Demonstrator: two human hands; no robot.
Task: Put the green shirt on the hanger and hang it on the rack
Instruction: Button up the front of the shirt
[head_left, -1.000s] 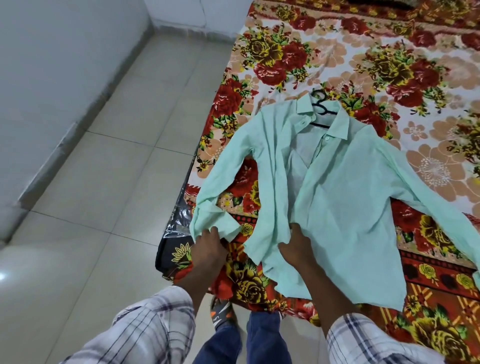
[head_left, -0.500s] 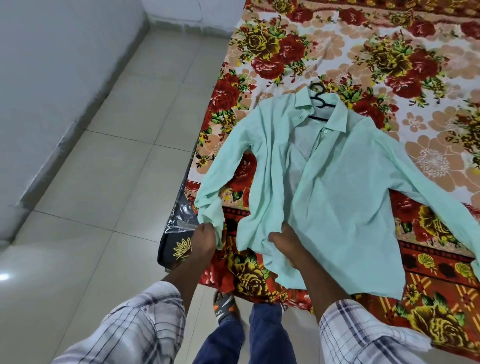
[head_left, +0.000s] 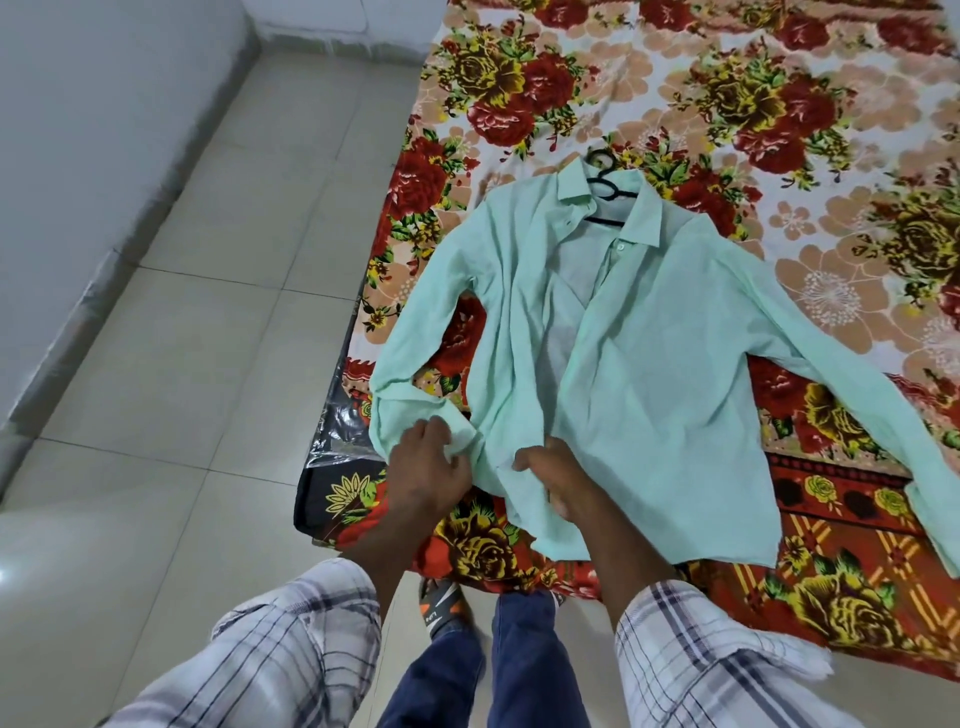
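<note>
Bedspread (head_left: 675, 93); hanger (head_left: 605, 179) mostly shirt-hidden

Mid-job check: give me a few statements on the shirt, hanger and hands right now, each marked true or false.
1. The green shirt lies on the floral bedspread. True.
2. The hanger is on a rack. False: its black hook pokes out at the shirt's collar, on the bed.
3. The left hand grips a sleeve cuff. True.
4. The right hand is off the shirt. False: it holds the front hem.
5. The shirt is fully buttoned. False: the front lies open below the collar.
</note>
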